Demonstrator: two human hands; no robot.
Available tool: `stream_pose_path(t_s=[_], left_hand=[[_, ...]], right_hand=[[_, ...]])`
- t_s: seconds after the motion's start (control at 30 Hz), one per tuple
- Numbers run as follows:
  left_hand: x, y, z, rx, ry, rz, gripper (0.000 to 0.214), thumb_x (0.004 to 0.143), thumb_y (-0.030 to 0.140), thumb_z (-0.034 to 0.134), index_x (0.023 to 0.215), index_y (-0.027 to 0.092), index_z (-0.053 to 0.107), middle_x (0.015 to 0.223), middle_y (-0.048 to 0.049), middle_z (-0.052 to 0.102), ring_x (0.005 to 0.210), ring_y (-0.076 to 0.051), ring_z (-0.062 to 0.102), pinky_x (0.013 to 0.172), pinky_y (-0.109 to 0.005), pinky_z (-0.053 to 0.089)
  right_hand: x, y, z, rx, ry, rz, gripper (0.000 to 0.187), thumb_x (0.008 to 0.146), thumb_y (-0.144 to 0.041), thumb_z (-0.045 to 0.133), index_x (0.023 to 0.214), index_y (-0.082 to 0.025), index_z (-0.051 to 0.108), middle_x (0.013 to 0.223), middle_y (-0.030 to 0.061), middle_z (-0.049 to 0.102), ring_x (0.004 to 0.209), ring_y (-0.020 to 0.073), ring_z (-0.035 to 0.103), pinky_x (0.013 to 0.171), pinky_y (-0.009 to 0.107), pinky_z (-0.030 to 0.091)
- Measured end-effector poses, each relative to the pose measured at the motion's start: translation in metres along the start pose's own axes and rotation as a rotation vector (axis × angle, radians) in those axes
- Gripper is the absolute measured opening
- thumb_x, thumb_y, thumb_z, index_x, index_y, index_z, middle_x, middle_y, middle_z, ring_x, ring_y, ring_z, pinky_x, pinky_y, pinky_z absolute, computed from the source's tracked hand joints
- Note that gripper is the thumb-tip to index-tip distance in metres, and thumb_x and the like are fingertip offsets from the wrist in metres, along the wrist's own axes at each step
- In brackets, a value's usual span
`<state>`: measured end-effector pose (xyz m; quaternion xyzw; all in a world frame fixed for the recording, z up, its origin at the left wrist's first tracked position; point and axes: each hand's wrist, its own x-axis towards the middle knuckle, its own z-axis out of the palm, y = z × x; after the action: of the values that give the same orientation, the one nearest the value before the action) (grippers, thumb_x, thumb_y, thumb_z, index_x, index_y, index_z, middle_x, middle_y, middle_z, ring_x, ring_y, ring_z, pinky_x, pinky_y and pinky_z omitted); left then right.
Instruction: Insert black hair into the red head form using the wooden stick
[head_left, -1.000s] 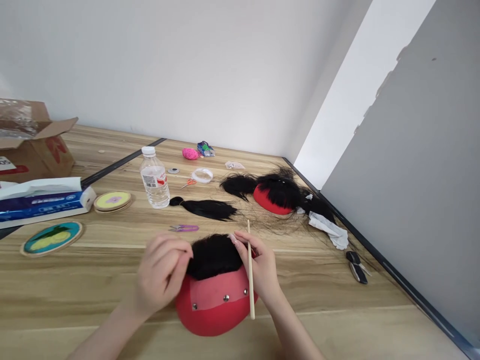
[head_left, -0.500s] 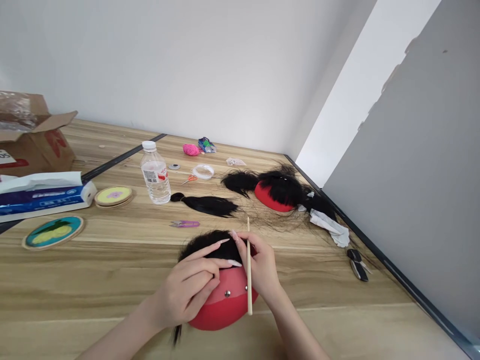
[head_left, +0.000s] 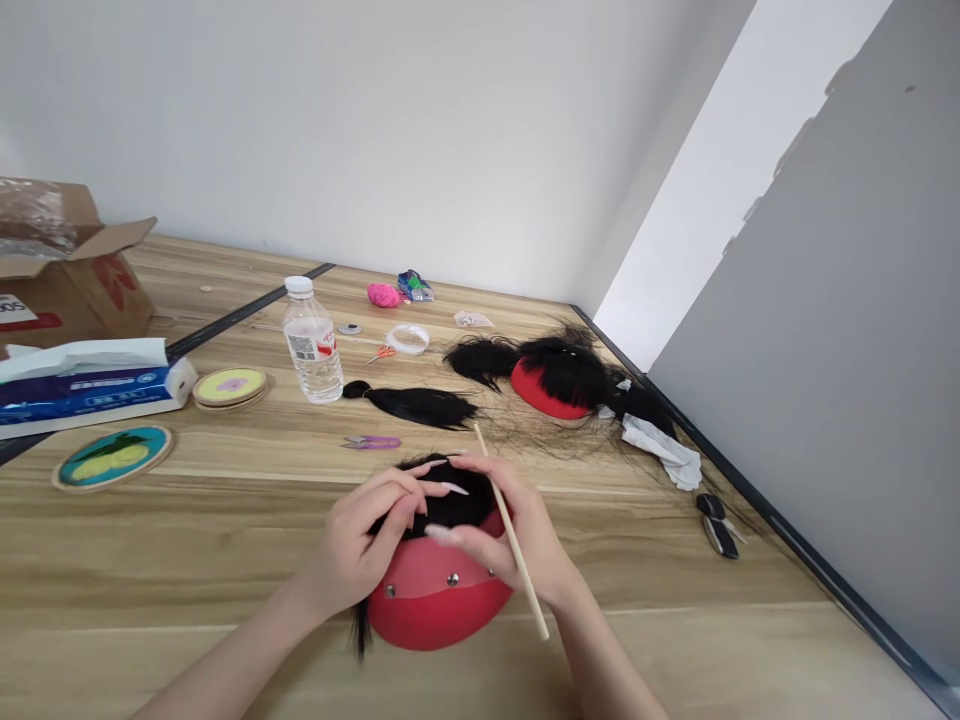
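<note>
In front of me sits a red dome-shaped wig block with a lighter mesh cap, fixed by silver pins, and black hair over its top. My left hand rests on the block's left side, its thumb and fingers drawn together at the hair; the strands between them are hard to make out. A slim pale wooden stick lies slantwise in my right hand, held against the palm side, with thumb and index finger spread over the hair. The stick's tip by the hair is not distinct.
Beyond the block lie purple thread snips, a tied black hair bundle and a water bottle. A second red wig block with hair stands back right. Embroidery hoops, a tissue pack and a carton are left.
My right thumb has moved away from the index finger, and the stick has tilted from nearly upright to slanting. My left fingers have drawn together and shifted slightly over the hair.
</note>
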<state>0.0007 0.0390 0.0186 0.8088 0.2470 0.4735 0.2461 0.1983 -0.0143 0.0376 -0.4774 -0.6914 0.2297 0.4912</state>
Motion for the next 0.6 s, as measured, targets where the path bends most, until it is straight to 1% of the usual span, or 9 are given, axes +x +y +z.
stream_pose_path(t_s=[0.07, 0.1, 0.17, 0.23, 0.3, 0.4, 0.43, 0.5, 0.6], left_hand=[[0.003, -0.004, 0.001, -0.036, 0.06, -0.159, 0.031, 0.099, 0.025, 0.043, 0.071, 0.02, 0.056, 0.083, -0.0038, 0.069, 0.093, -0.019, 0.07, 0.081, -0.025, 0.054], [0.004, -0.007, 0.001, -0.057, 0.092, -0.24, 0.032, 0.099, 0.029, 0.043, 0.069, 0.02, 0.054, 0.08, -0.0033, 0.068, 0.091, -0.019, 0.07, 0.08, -0.025, 0.054], [0.008, -0.012, 0.0, -0.091, 0.163, -0.362, 0.035, 0.098, 0.035, 0.045, 0.067, 0.02, 0.05, 0.076, -0.0027, 0.066, 0.09, -0.021, 0.07, 0.081, -0.027, 0.054], [0.01, -0.014, -0.001, -0.103, 0.243, -0.403, 0.036, 0.097, 0.037, 0.046, 0.065, 0.02, 0.049, 0.074, -0.0025, 0.064, 0.091, -0.021, 0.07, 0.083, -0.029, 0.054], [0.01, -0.013, -0.003, -0.1, 0.339, -0.365, 0.036, 0.097, 0.036, 0.047, 0.064, 0.02, 0.048, 0.073, -0.0022, 0.063, 0.09, -0.021, 0.07, 0.086, -0.03, 0.055], [0.003, -0.002, -0.006, -0.105, 0.426, -0.215, 0.034, 0.099, 0.03, 0.045, 0.068, 0.02, 0.051, 0.075, -0.0018, 0.065, 0.085, -0.019, 0.071, 0.093, -0.034, 0.056], [0.0, 0.002, -0.007, -0.108, 0.415, -0.159, 0.032, 0.1, 0.028, 0.043, 0.071, 0.02, 0.053, 0.077, -0.0021, 0.066, 0.084, -0.019, 0.071, 0.094, -0.036, 0.056], [-0.007, 0.009, -0.008, -0.093, 0.335, -0.061, 0.029, 0.1, 0.022, 0.041, 0.077, 0.019, 0.058, 0.081, -0.0034, 0.069, 0.09, -0.021, 0.072, 0.097, -0.039, 0.056], [-0.011, 0.015, -0.006, -0.089, 0.143, 0.094, 0.024, 0.097, 0.012, 0.041, 0.085, 0.019, 0.061, 0.087, -0.0035, 0.072, 0.101, -0.022, 0.07, 0.103, -0.041, 0.055]], right_hand=[[-0.001, -0.004, 0.001, -0.065, -0.097, -0.02, 0.07, 0.069, -0.042, 0.085, 0.13, -0.025, 0.056, 0.128, 0.0105, 0.065, 0.118, 0.0293, 0.061, 0.103, 0.044, 0.047], [-0.002, -0.005, 0.002, -0.102, -0.111, -0.023, 0.072, 0.068, -0.044, 0.086, 0.131, -0.025, 0.055, 0.128, 0.0105, 0.065, 0.119, 0.0297, 0.061, 0.104, 0.045, 0.047], [-0.003, -0.004, 0.004, -0.16, -0.104, -0.021, 0.066, 0.072, -0.044, 0.082, 0.129, -0.024, 0.055, 0.128, 0.0105, 0.065, 0.119, 0.0291, 0.06, 0.103, 0.045, 0.046], [-0.003, -0.003, 0.007, -0.185, -0.061, -0.001, 0.055, 0.078, -0.04, 0.078, 0.126, -0.023, 0.056, 0.125, 0.0101, 0.067, 0.116, 0.0276, 0.062, 0.101, 0.043, 0.048], [-0.004, -0.003, 0.01, -0.187, -0.029, 0.013, 0.045, 0.081, -0.037, 0.075, 0.121, -0.023, 0.058, 0.122, 0.0092, 0.068, 0.114, 0.0266, 0.063, 0.1, 0.042, 0.048], [-0.004, -0.002, 0.014, -0.161, 0.018, 0.031, 0.035, 0.084, -0.034, 0.072, 0.116, -0.023, 0.062, 0.119, 0.0082, 0.07, 0.111, 0.0258, 0.065, 0.099, 0.042, 0.05], [-0.004, -0.002, 0.015, -0.149, 0.037, 0.037, 0.031, 0.085, -0.032, 0.07, 0.114, -0.023, 0.063, 0.119, 0.0083, 0.07, 0.11, 0.0256, 0.066, 0.098, 0.042, 0.05], [-0.003, 0.001, 0.016, -0.122, 0.09, 0.048, 0.022, 0.088, -0.029, 0.066, 0.109, -0.022, 0.065, 0.118, 0.0088, 0.072, 0.109, 0.0249, 0.067, 0.097, 0.041, 0.051], [-0.002, 0.006, 0.017, -0.073, 0.156, 0.06, 0.013, 0.09, -0.026, 0.063, 0.101, -0.021, 0.067, 0.114, 0.0088, 0.074, 0.106, 0.0236, 0.069, 0.096, 0.039, 0.053]])
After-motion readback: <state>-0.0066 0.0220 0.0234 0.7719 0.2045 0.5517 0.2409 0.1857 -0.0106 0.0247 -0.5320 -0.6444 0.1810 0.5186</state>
